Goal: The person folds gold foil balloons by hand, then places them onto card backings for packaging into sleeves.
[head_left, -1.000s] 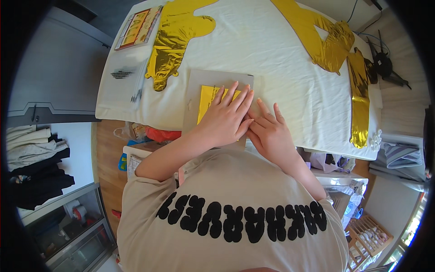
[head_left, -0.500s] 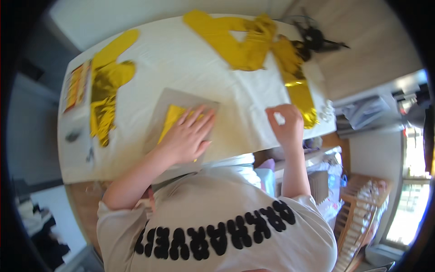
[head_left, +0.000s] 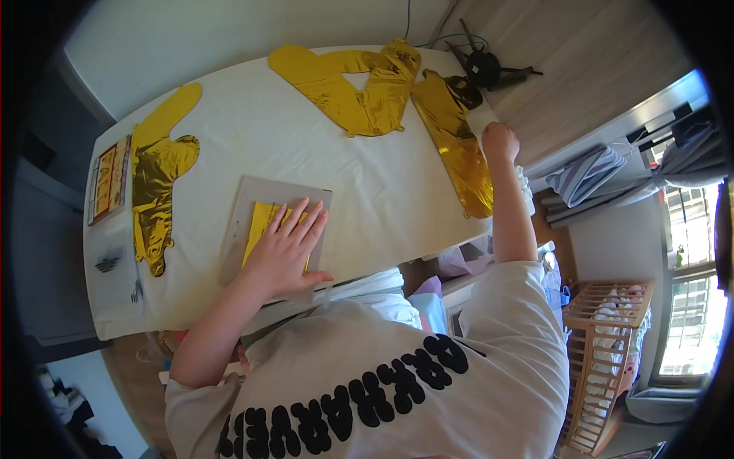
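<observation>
Gold foil (head_left: pixel 264 226), thin and crinkly, lies under the flat-spread left hand (head_left: pixel 284 249); right hand (head_left: pixel 498 141), at two o'clock, grips the desk (head_left: pixel 397 191) edge, fingers curled.

White-covered table (head_left: pixel 252 138) carrying gold foil balloons: left hand (head_left: pixel 284 249) lying flat, pressing a folded gold foil piece (head_left: pixel 261 222) on a grey card (head_left: pixel 248 200); right hand (head_left: pixel 499 141) reaching at two o'clock, touching a long gold balloon (head_left: pixel 457 149).
</observation>
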### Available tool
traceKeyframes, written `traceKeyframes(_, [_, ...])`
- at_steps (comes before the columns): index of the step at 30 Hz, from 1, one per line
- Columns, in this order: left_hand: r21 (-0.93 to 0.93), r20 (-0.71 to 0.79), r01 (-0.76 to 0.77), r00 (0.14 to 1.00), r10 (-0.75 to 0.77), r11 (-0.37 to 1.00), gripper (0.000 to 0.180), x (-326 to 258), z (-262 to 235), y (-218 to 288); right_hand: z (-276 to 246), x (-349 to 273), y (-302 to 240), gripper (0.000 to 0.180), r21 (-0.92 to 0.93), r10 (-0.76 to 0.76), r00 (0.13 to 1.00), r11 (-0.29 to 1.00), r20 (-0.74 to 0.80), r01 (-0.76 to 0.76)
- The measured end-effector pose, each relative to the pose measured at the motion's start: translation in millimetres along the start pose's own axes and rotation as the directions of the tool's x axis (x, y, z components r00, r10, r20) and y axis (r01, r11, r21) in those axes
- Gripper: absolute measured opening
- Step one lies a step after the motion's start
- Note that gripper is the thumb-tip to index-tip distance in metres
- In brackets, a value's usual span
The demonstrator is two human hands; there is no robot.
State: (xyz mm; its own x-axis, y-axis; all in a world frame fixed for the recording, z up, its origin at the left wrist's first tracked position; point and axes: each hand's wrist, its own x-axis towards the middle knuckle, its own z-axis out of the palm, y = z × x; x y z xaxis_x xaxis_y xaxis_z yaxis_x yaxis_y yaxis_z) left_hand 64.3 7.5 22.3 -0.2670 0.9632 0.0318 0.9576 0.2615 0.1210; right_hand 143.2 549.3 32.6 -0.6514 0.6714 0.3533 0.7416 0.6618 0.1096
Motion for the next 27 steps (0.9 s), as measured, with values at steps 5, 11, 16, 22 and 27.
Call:
traceKeyframes(5, [-0.068, 0.017, -0.002, 1.0, 0.003, 0.998, 0.12, -5, 2, -17, 18, 14, 0, 0.03, -0.133, 0.148, 0.983, 0.982, 0.106, -0.134])
traceKeyframes(11, [-0.936, -0.292, -0.335, 0.911, -0.291, -0.111, 0.098, -8, 1, -48, 3, 13, -7, 0.028, -0.168, 0.107, 0.984, 0.982, 0.142, -0.083])
traceKeyframes(16, [-0.781, -0.577, -0.514, 0.812, -0.093, 0.356, 0.044, -69, -89, -3, 22, 32, 19, 0.03, -0.178, 0.016, 0.969, 0.984, 0.245, 0.029])
traceKeyframes(22, [-0.126, -0.793, -0.308, 0.602, 0.09, 0.943, 0.012, -151, -167, 93, 31, 62, 37, 0.05, -0.19, -0.046, 0.896, 0.971, 0.441, 0.144])
traceKeyframes(27, [0.422, -0.826, -0.135, 0.35, 0.441, 0.897, 0.03, -157, -156, 74, 34, 77, 33, 0.049, -0.218, -0.063, 0.869, 0.957, 0.49, 0.192])
